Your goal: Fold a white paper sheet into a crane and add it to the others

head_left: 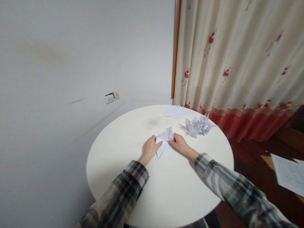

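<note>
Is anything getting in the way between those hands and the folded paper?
Nothing visible does: the left hand and right hand both hold the folded paper directly, at opposite sides. The cluster of paper shapes sits farther back on the table, to the right, apart from both hands.

White folded-paper piece (162,150), roughly diamond-shaped, with layered flaps and visible creases; upper part shaded greyer. Left edge gripped by the left hand (150,147), right edge by the right hand (181,143), thumbs on top. Located over the round white tabletop (114,155); contact with the surface cannot be confirmed.
</note>
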`<state>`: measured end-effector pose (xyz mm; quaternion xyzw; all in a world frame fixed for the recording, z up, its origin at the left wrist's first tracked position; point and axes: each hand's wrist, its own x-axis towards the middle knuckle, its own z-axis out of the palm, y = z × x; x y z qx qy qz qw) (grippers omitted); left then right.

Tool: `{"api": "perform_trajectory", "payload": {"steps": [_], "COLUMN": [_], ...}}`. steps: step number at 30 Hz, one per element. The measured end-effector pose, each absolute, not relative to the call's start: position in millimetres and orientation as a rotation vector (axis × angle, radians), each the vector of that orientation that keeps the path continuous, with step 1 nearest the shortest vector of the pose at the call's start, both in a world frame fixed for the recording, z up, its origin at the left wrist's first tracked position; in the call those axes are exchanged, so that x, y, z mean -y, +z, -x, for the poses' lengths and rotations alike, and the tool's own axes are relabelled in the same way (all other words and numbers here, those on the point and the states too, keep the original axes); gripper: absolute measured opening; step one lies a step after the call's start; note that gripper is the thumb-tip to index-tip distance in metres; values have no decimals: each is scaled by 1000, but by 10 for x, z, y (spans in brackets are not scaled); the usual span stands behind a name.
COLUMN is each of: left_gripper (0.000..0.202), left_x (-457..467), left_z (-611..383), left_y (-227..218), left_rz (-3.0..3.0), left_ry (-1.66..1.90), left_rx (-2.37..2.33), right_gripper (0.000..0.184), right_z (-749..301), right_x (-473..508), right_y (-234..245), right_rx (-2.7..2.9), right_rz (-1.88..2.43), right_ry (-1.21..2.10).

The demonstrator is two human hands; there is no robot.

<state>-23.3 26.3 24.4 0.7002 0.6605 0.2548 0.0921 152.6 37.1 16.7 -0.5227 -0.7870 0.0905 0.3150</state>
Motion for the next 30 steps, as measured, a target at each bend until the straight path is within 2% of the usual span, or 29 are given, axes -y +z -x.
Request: {"api": "perform_trajectory", "payload": {"steps": [9,22,30], "left_gripper": [18,2,8], "left_x": [-223,-168,-168], "left_z": [203,169,164], "left_y": [268,294,282], "left_rz": [-2185,-2397,-2432], "left_ry": [675,680,742], "left_rx": [-2000,-1784,-1631], "right_gripper": [12,12,11], "right_z": [-1520,-1506,-1511], "right_x": [-366,-345,-356], "right_y": [179,208,194], "right_rx": [2079,2056,2050], "right_rz": [1401,1420,1417], "right_ry": [234,250,241]}}
